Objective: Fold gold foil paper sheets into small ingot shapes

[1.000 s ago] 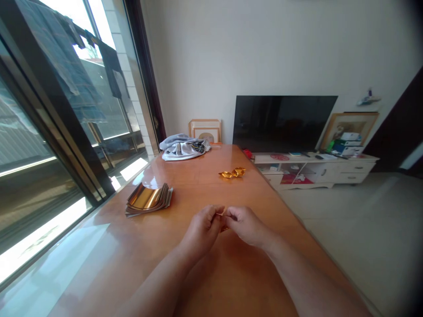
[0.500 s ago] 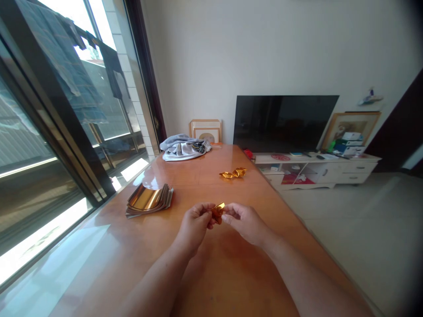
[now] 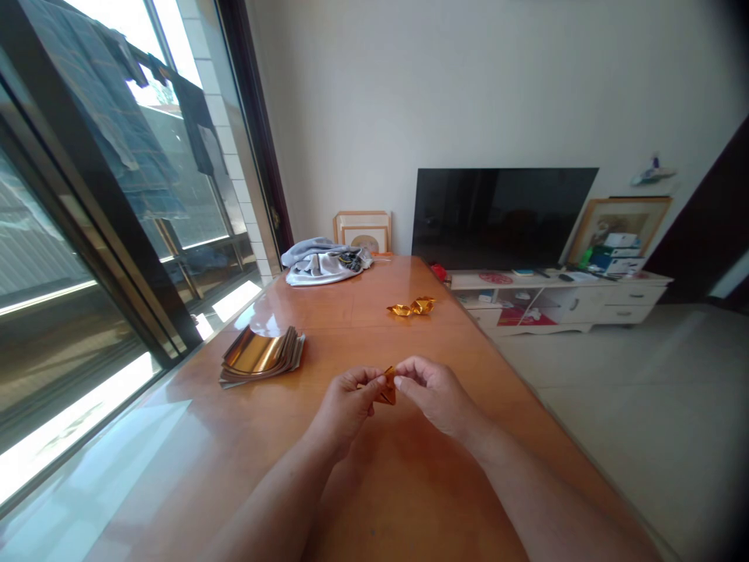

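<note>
A small folded piece of gold foil (image 3: 387, 393) is pinched between my two hands above the wooden table (image 3: 421, 499). My left hand (image 3: 348, 402) grips its left side with thumb and fingers. On its upper right edge, the thumb and fingers of my right hand (image 3: 436, 392) are closed. Beyond my hands lie folded gold foil pieces (image 3: 413, 307). A stack of gold foil sheets (image 3: 257, 355), slightly curled, rests on the table to the left.
Crumpled grey cloth (image 3: 328, 261) lies at the table's far end, near framed pictures (image 3: 363, 230). A glass door (image 3: 87, 234) runs along the left. Past the table's right edge are a television (image 3: 503, 218) and a white cabinet (image 3: 591, 304).
The foil piece has turned in my fingers; its pointed top flap now sits lower and narrower. My right fingers have come in closer over its upper edge.
</note>
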The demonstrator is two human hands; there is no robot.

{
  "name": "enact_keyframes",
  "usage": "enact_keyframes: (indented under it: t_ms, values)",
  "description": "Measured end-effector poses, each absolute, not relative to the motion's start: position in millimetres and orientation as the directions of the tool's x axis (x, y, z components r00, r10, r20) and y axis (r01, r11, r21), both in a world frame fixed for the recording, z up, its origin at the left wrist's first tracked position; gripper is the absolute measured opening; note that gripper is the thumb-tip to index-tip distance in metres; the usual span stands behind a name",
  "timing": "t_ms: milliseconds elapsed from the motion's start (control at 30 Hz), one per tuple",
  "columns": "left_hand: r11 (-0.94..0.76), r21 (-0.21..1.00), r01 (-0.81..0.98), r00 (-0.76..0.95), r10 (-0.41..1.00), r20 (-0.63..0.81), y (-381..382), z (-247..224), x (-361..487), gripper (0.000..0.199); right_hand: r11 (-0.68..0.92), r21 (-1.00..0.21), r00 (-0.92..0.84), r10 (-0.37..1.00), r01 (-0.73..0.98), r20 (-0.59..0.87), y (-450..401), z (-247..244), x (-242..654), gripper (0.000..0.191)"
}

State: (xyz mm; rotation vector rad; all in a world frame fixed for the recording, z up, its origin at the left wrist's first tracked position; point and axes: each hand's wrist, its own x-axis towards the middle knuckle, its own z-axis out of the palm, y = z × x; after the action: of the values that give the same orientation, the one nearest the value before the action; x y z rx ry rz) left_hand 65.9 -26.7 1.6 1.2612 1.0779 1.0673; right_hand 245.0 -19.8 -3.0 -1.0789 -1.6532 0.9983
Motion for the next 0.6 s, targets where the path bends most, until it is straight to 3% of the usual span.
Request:
enact_keyframes:
  t_ms: [233,400,600]
  values:
    - [0.013,1.0,-0.002,0.231,0.973,-0.013,-26.6,2.1,65.1,0.033,0.291,-0.948,-0.258,0.933,0.128,0.252,-20.5,3.0,249.2,0.024]
    - [0.04,0.998,-0.038,0.309,0.951,-0.026,-29.2,7.0,63.4,0.033,0.198,-0.979,-0.296,0.939,0.046,0.176,-24.7,10.4,249.9,0.026]
    - [0.009,0.999,-0.034,0.26,0.966,0.0,-30.3,9.0,64.5,0.032,0.136,-0.99,-0.243,0.96,-0.031,0.139,-24.8,8.0,246.7,0.02]
